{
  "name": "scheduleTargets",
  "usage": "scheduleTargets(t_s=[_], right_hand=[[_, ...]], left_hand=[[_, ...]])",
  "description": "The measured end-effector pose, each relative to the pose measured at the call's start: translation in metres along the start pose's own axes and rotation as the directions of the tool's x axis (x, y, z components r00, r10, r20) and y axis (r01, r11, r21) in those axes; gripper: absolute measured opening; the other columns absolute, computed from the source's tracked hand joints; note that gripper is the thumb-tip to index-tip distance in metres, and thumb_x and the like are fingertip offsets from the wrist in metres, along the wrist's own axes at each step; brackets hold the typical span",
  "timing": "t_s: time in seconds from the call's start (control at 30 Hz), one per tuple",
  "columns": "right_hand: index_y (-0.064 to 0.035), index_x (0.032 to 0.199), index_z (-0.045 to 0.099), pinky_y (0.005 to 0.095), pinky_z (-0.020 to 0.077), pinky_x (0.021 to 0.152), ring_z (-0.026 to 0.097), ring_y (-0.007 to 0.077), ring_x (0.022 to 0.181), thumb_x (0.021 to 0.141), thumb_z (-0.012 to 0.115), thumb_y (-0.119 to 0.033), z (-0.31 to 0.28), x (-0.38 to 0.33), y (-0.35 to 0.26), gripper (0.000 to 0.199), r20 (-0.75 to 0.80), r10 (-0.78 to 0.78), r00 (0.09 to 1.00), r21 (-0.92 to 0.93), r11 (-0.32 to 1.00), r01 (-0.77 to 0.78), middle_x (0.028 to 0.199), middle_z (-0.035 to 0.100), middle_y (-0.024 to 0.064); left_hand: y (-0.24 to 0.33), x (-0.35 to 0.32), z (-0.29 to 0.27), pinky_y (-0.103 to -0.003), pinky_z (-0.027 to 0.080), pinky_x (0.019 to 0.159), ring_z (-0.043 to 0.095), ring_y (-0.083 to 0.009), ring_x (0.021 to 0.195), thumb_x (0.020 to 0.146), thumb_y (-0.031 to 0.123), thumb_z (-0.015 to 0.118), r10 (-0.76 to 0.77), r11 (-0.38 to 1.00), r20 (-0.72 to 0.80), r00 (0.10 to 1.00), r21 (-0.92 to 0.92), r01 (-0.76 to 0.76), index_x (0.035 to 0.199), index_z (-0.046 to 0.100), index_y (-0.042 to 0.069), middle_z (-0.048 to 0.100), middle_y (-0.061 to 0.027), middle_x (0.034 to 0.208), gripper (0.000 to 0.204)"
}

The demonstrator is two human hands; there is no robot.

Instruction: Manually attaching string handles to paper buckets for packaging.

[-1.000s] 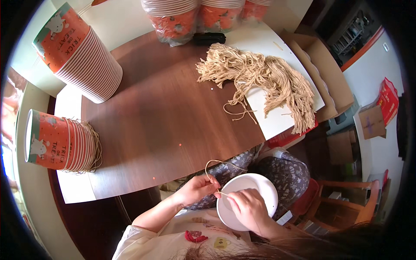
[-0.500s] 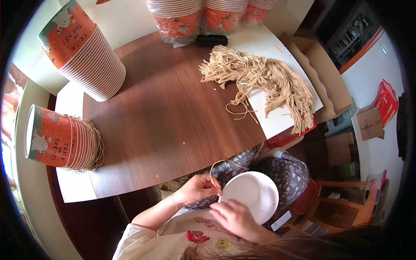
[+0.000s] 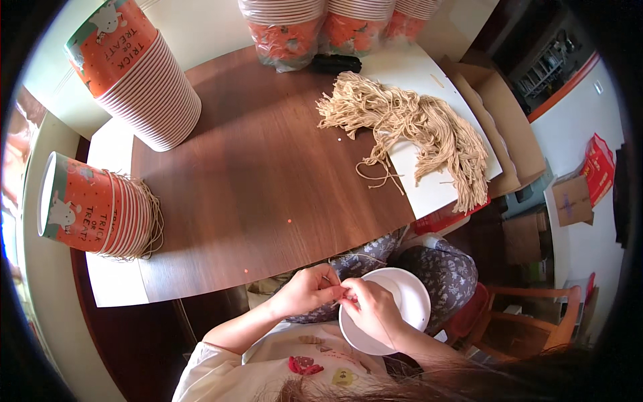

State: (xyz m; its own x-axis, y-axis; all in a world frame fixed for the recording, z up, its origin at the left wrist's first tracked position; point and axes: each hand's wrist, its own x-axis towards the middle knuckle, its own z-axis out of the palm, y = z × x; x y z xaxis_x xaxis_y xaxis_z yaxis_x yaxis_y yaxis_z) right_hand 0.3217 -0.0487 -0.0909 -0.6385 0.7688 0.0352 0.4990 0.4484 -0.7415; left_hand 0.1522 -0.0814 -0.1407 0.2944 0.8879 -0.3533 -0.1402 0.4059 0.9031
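White paper cup point(image 3: 392, 315) in lap — right hand point(image 3: 372, 309) grips its rim, left hand point(image 3: 309, 289) pinches a tan string point(image 3: 333, 279)

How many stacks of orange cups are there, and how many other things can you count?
Stacks of orange cups: 5
Bundles of tan string: 1
White cups in the hands: 1
Black things on the table: 1
Total: 8
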Motion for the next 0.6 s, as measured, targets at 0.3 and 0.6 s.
scheduleTargets(t_s=[0.3, 0.6], right_hand=[[-0.0045, 0.090, 0.052, 0.0295, 0.0494, 0.055, 0.060, 0.0196, 0.064, 0.070, 0.063, 0.000, 0.002, -0.004, 0.005, 0.022, -0.016, 0.069, 0.998, 0.115, 0.991, -0.066, 0.071, 0.059, 0.0069], [-0.0029, 0.082, 0.053, 0.0233, 0.0475, 0.055, 0.060, 0.0113, 0.061, 0.072, 0.063, 0.000, -0.005, -0.005, 0.015, 0.015, 0.084, 0.214, 0.973, 0.311, 0.922, -0.229, 0.070, 0.059, 0.0050]], left_hand=[[0.008, 0.001, -0.003, -0.020, 0.044, 0.052, 0.057, -0.0090, 0.066, 0.084, 0.012, 0.056, -0.134, 0.944, 0.073, 0.988, -0.294, 0.150, 0.091, 0.047, 0.002, 0.062, -0.0077, 0.079, 0.015], [-0.008, -0.016, 0.013, -0.027, 0.050, 0.059, 0.061, -0.0181, 0.068, 0.075, 0.009, 0.065, 0.343, 0.858, -0.100, 0.934, 0.438, -0.268, 0.089, 0.064, 0.004, 0.060, -0.0086, 0.078, 0.015]])
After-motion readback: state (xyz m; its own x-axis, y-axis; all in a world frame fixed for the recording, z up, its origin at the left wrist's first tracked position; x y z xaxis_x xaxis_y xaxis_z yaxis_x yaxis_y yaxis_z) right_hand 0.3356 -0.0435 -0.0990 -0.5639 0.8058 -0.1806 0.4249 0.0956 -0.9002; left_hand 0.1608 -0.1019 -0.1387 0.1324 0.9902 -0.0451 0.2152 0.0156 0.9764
